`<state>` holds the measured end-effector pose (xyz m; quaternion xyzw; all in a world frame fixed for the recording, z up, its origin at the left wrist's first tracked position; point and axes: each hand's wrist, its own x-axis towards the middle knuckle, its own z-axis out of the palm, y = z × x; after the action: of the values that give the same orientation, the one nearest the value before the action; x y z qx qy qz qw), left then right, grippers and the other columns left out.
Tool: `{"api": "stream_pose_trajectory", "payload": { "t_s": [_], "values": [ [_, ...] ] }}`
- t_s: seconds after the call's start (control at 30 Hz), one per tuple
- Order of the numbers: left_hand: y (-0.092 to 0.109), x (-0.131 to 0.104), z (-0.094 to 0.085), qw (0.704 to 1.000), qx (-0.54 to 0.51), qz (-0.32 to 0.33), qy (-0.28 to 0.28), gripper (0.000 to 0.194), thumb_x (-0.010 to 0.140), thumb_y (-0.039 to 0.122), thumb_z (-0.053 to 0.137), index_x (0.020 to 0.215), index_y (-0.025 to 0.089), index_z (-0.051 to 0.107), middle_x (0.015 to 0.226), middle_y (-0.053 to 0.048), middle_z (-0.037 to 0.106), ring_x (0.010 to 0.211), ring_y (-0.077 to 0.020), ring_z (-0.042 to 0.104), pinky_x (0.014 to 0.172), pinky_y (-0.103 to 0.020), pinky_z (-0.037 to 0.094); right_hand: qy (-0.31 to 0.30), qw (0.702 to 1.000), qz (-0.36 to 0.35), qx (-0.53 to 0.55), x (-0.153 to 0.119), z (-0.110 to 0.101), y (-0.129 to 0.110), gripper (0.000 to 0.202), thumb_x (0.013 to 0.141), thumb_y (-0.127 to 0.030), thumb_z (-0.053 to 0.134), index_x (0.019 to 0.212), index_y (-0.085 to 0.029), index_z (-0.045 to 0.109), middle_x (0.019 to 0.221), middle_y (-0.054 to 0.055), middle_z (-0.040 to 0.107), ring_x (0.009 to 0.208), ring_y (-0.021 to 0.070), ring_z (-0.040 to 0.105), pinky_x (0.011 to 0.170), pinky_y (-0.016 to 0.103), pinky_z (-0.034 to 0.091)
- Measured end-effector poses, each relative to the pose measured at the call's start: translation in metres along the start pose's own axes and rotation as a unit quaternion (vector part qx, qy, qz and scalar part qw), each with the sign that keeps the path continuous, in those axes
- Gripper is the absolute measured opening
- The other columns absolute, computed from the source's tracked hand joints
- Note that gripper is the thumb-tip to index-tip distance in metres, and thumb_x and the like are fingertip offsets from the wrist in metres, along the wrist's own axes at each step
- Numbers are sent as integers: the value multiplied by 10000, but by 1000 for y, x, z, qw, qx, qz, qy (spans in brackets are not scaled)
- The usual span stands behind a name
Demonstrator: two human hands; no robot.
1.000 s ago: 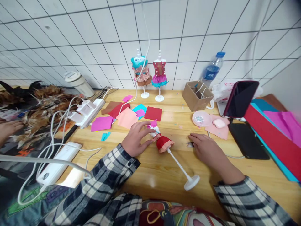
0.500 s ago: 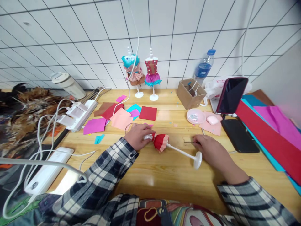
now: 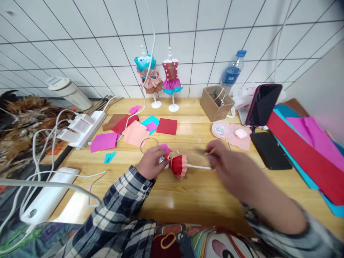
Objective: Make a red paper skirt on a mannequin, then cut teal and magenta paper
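My left hand (image 3: 152, 163) is closed around the upper body of a small white dress-form mannequin (image 3: 199, 167), which lies sideways above the table. The mannequin wears a red crepe-paper skirt (image 3: 177, 166) with a pale pink ruffled hem. Its thin stand points right, and my right hand (image 3: 221, 161) hides the base. Between the fingers of my right hand is a thin pointed tool, seemingly tweezers (image 3: 201, 152), blurred by motion. A wire ring (image 3: 148, 144) and a magenta paper scrap (image 3: 165, 147) lie just beyond my left hand.
Two dressed mannequins (image 3: 172, 77) stand by the tiled wall. Coloured paper pieces (image 3: 135, 133) lie at left-centre. A cardboard box (image 3: 217, 104), bottle (image 3: 233, 71), pink dish (image 3: 220, 129), phones (image 3: 271, 150) and long paper sheets (image 3: 306, 154) occupy the right. Power strips (image 3: 51, 195) and cables are left.
My right hand has moved left and up with the tweezers, and now covers the mannequin's base. The mannequin has turned, so its stand lies nearly level.
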<state>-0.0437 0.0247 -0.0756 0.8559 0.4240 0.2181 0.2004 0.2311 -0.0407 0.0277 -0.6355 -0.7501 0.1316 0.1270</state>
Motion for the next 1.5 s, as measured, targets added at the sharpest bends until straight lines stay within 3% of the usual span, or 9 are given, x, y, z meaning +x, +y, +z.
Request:
{"api": "stream_pose_trajectory", "payload": {
  "t_s": [0.07, 0.13, 0.27, 0.47, 0.67, 1.03, 1.5],
  "values": [
    [1, -4, 3, 1000, -8, -4, 22, 110, 821, 249, 598, 832, 189, 690, 864, -80, 686, 827, -223, 619, 750, -355, 472, -59, 990, -83, 99, 6, 31, -21, 148, 973, -292, 363, 1070, -236, 460, 805, 27, 683, 676, 194, 636, 556, 267, 340],
    [2, -11, 7, 999, -14, -12, 48, 99, 820, 248, 604, 849, 196, 683, 910, -80, 700, 869, -231, 624, 794, -375, 471, -72, 983, -78, 146, 12, 57, -33, 204, 1003, -356, 339, 1108, -221, 450, 835, 27, 689, 753, 199, 650, 595, 270, 360],
    [4, -22, 15, 994, -22, -27, 102, 102, 849, 245, 575, 879, 201, 661, 965, -80, 717, 927, -230, 632, 863, -401, 458, -71, 988, -92, 105, 23, 79, -27, 235, 1020, -348, 330, 1088, -196, 495, 885, 49, 696, 795, 202, 644, 637, 281, 372],
    [4, -23, 17, 995, -40, 7, 91, 108, 823, 214, 564, 882, 219, 654, 950, -59, 747, 956, -226, 650, 912, -409, 462, -47, 984, -174, 5, 28, 79, -11, 230, 967, -386, 499, 1055, -192, 586, 950, 65, 701, 872, 209, 626, 690, 291, 386],
    [3, -23, 17, 996, -50, 16, 76, 131, 853, 207, 526, 907, 204, 645, 915, -72, 739, 911, -211, 654, 870, -385, 478, -57, 984, -171, -3, 27, 84, -13, 241, 957, -394, 518, 960, -180, 631, 904, 46, 700, 809, 190, 639, 605, 271, 325],
    [2, -24, 20, 997, -45, 7, 68, 137, 881, 213, 488, 905, 209, 623, 920, -72, 726, 902, -200, 644, 862, -371, 486, -73, 979, -188, -8, 41, 77, -14, 275, 968, -411, 496, 976, -215, 687, 821, 28, 672, 696, 138, 581, 555, 265, 218],
    [2, -24, 21, 996, -39, 41, 73, 138, 891, 185, 486, 927, 211, 617, 933, -64, 718, 920, -195, 640, 874, -360, 480, -93, 976, -191, -46, 44, 76, -18, 299, 987, -391, 457, 900, -206, 676, 812, 38, 693, 684, 142, 590, 534, 272, 192]
  ]
}}
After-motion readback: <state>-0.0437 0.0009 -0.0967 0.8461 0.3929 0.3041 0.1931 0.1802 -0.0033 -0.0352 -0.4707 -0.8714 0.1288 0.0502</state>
